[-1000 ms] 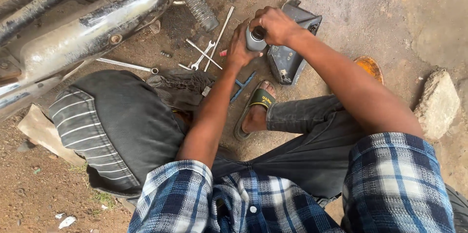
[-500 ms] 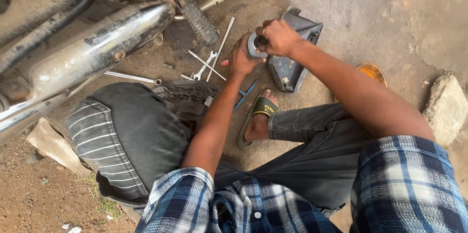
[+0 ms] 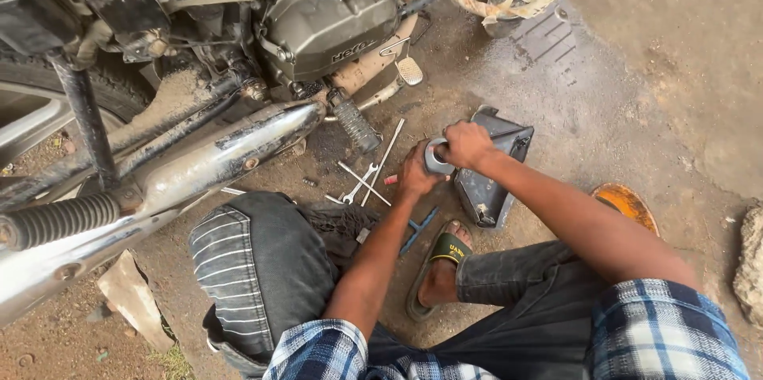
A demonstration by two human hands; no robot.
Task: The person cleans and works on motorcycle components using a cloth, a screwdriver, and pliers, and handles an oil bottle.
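Both hands meet over a small grey round metal part [image 3: 436, 159], held above the dirt ground. My left hand [image 3: 415, 176] grips it from the near side and my right hand [image 3: 466, 144] closes over its top. Just beyond the hands a dark plastic side cover [image 3: 489, 181] lies on the ground. Several spanners and a long rod [image 3: 369, 177] lie left of the hands. I squat with my left knee [image 3: 254, 261] in striped dark trousers and a sandalled foot [image 3: 441, 265] below the hands.
A motorcycle fills the upper left: engine block [image 3: 330, 14], chrome exhaust pipe [image 3: 214, 161], footpeg [image 3: 355, 124], rear shock spring [image 3: 56, 221]. An orange lens [image 3: 628, 203] lies at right, a stone [image 3: 749, 265] at the far right edge, a blue tool [image 3: 417, 229] by my foot.
The view has tilted up, so the engine and frame now show. Both hands stay closed on the round part and have turned slightly on it.
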